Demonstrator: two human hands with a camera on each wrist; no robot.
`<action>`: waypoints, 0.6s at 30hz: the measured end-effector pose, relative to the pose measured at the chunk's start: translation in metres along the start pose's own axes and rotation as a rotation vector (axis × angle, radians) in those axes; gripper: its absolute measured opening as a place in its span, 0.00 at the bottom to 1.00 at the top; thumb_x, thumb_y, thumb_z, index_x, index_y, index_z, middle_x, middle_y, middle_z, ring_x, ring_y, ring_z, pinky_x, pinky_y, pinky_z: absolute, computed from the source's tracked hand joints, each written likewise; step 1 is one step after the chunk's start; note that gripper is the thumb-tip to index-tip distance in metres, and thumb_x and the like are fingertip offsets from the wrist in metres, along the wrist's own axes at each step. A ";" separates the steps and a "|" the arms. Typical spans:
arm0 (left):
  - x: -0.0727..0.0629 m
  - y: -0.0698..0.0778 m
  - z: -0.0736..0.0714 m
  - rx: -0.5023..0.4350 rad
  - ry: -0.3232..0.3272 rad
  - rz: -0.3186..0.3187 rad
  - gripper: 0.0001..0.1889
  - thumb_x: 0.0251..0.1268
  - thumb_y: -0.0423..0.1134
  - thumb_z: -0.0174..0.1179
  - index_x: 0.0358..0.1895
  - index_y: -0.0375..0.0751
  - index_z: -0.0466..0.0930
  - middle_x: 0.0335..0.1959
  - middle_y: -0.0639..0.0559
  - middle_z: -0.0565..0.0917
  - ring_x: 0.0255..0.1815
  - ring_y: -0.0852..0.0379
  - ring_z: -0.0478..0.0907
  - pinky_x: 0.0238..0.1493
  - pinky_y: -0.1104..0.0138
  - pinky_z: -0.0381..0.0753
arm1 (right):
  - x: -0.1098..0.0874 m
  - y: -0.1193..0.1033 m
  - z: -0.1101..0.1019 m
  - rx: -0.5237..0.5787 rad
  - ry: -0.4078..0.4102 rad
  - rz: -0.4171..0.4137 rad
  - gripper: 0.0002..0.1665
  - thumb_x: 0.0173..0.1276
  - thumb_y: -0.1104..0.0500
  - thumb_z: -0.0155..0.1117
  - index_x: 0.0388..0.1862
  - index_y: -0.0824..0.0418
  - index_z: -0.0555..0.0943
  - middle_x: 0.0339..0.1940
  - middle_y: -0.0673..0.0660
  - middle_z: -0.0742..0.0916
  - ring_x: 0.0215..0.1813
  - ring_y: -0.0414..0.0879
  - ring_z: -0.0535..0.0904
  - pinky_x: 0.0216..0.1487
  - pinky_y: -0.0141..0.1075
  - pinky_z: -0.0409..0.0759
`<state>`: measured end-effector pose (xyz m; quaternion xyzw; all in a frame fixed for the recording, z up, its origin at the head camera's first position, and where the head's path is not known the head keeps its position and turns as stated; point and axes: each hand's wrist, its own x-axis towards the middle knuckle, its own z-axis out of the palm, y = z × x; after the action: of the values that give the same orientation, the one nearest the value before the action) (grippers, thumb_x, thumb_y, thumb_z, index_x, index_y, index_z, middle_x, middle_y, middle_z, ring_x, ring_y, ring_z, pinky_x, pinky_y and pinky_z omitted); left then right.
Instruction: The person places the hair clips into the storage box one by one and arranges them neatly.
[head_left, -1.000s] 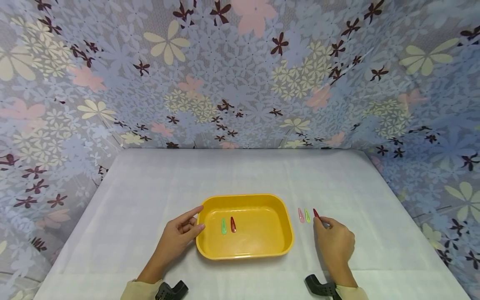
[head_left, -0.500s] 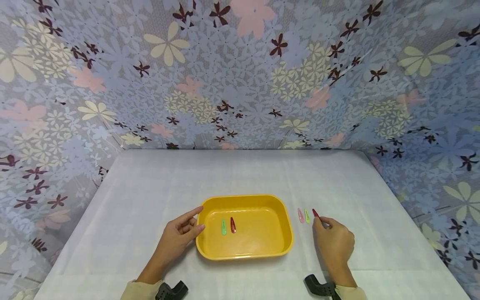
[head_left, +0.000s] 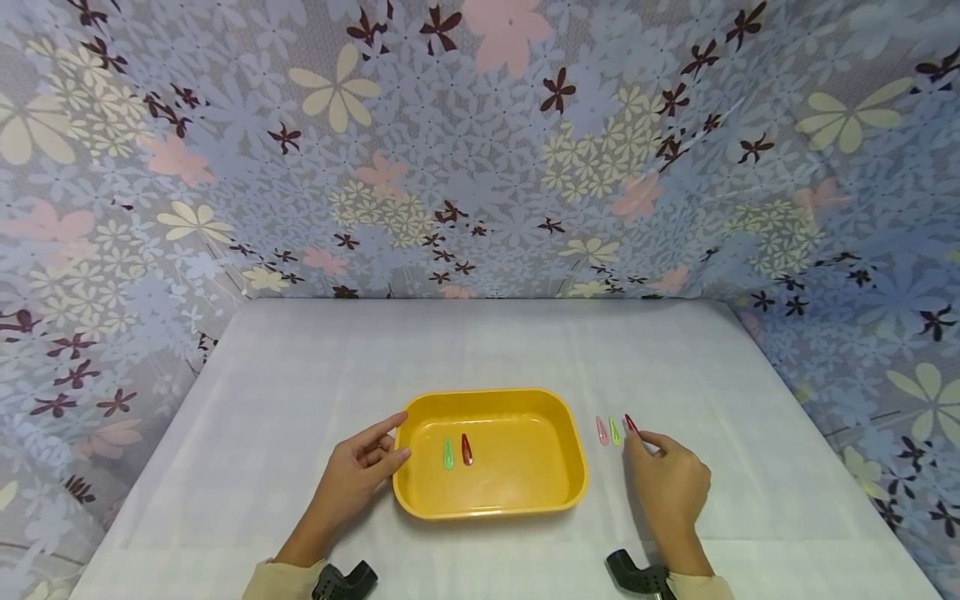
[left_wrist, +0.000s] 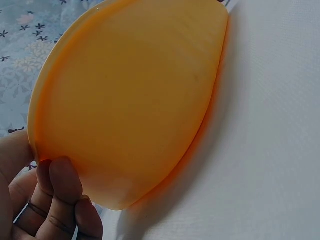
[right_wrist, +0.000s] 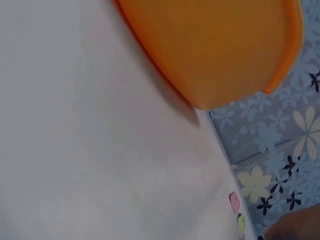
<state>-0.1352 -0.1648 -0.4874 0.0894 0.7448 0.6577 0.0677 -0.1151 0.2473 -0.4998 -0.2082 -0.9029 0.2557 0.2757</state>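
Observation:
A yellow plastic tray [head_left: 517, 492] sits on the white-covered table. A green hair clip [head_left: 448, 453] and a dark red hair clip [head_left: 467, 450] lie in its left half. My left hand [head_left: 360, 467] holds the tray's left rim, and in the left wrist view its fingers [left_wrist: 65, 180] are bent against the outer wall. To the right of the tray, my right hand [head_left: 671, 479] pinches a second red hair clip [head_left: 630, 423] between thumb and forefinger. Left of that clip lie a pink hair clip [head_left: 602, 430] and a yellow-green hair clip [head_left: 615, 431], side by side.
A white cloth [head_left: 315, 358] covers the table. Flowered fabric [head_left: 480, 167] hangs behind it and along both sides. A black wrist mount [head_left: 345, 581] is on the left wrist, and another black mount [head_left: 637, 573] is on the right.
The red clip at my right fingertips has tilted and shifted very slightly, with a small movement of the right hand. My left hand, the tray and the other clips stay where they were.

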 end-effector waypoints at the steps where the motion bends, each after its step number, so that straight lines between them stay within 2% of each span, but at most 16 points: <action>1: 0.000 0.000 0.000 0.002 0.000 0.000 0.28 0.68 0.38 0.69 0.71 0.40 0.76 0.39 0.41 0.79 0.27 0.60 0.75 0.29 0.71 0.76 | 0.000 -0.002 -0.001 0.004 0.002 0.000 0.12 0.65 0.58 0.72 0.36 0.68 0.91 0.06 0.48 0.71 0.13 0.44 0.63 0.16 0.36 0.57; 11: 0.000 0.001 0.000 0.005 0.009 -0.027 0.28 0.68 0.40 0.70 0.71 0.43 0.76 0.40 0.41 0.79 0.27 0.59 0.74 0.29 0.71 0.77 | -0.005 -0.029 -0.012 0.050 0.062 -0.081 0.11 0.65 0.55 0.74 0.35 0.63 0.92 0.06 0.44 0.68 0.11 0.41 0.59 0.15 0.35 0.55; 18: 0.000 0.000 -0.001 0.006 0.004 -0.015 0.28 0.68 0.39 0.69 0.71 0.42 0.76 0.40 0.41 0.79 0.27 0.61 0.73 0.28 0.72 0.75 | -0.013 -0.064 -0.019 0.148 0.056 -0.131 0.09 0.63 0.56 0.78 0.36 0.61 0.93 0.06 0.44 0.67 0.11 0.40 0.57 0.14 0.31 0.53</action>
<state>-0.1353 -0.1658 -0.4874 0.0825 0.7475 0.6553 0.0709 -0.1094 0.1968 -0.4543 -0.1347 -0.8852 0.2972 0.3315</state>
